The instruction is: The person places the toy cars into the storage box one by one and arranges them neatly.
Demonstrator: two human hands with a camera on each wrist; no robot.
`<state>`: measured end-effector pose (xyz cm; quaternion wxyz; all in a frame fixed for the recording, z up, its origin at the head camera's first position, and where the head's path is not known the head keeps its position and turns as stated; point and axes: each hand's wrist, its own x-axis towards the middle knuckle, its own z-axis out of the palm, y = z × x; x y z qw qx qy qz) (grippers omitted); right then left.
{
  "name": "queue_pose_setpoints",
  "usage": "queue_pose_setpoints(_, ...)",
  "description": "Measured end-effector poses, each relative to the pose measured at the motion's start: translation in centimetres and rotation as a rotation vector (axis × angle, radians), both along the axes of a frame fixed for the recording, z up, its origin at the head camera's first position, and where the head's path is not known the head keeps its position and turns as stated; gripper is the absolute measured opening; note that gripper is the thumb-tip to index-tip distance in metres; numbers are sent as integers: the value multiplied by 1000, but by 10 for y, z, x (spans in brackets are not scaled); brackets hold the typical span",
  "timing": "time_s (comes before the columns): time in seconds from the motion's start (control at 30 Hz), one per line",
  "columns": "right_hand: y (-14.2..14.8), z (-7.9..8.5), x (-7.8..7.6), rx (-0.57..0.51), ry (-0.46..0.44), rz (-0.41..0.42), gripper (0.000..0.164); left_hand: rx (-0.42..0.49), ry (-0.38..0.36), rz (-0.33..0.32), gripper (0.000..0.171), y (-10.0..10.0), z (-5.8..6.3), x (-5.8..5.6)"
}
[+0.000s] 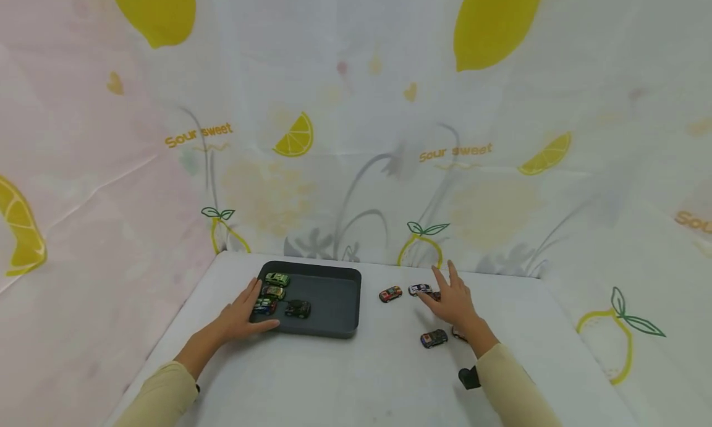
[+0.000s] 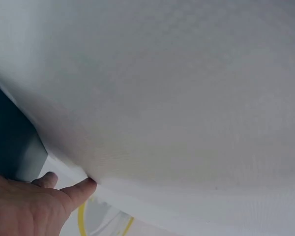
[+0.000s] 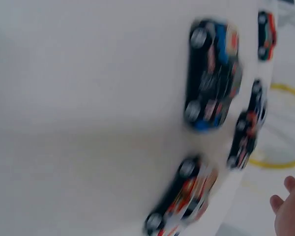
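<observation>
My left hand (image 1: 239,317) rests against the left end of a dark grey tray (image 1: 334,300), fingers straight along its side and thumb spread at the front rim. Inside the tray's left part are several toy cars, including a green one (image 1: 277,279) and a black one (image 1: 297,309). My right hand (image 1: 455,300), fingers spread and holding nothing, hovers over toy cars right of the tray. Near it are a white car (image 1: 419,289), a red-orange car (image 1: 390,294) and a dark blue-and-orange car (image 1: 433,338). A striped car (image 3: 184,199) is largely hidden by my right wrist in the head view.
The white table (image 1: 378,384) meets a lemon-print cloth backdrop (image 1: 356,186) behind and at the sides. A black object (image 1: 469,378) lies partly hidden beneath my right forearm.
</observation>
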<state>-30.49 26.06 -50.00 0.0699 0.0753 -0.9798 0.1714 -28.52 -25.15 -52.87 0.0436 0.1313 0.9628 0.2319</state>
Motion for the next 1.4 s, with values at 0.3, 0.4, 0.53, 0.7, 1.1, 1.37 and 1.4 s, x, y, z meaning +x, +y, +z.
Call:
queue_pose_setpoints(0.3,51,1,17,44,-33,-71,81,-18,-24,-37,107,1,2,3)
queue_pose_setpoints(0.4,60,-1,19,49,-40,-82,82,-24,-14,-39,108,1,5,3)
queue_pose_setpoints(0.53,69,-2,22,57,-32,-91,82,-26,6,-33,110,0,7,2)
queue_pose_setpoints(0.7,72,-3,27,71,-14,-71,81,-37,11,-12,114,-2,2,2)
queue_pose_setpoints(1.1,52,-12,39,63,46,18,79,-13,20,-7,114,2,3,7)
queue_pose_setpoints(1.37,28,-17,57,53,34,76,79,-12,22,-15,109,3,4,7)
queue_pose_setpoints(1.4,26,-19,60,54,33,86,80,-11,26,-18,108,3,3,7)
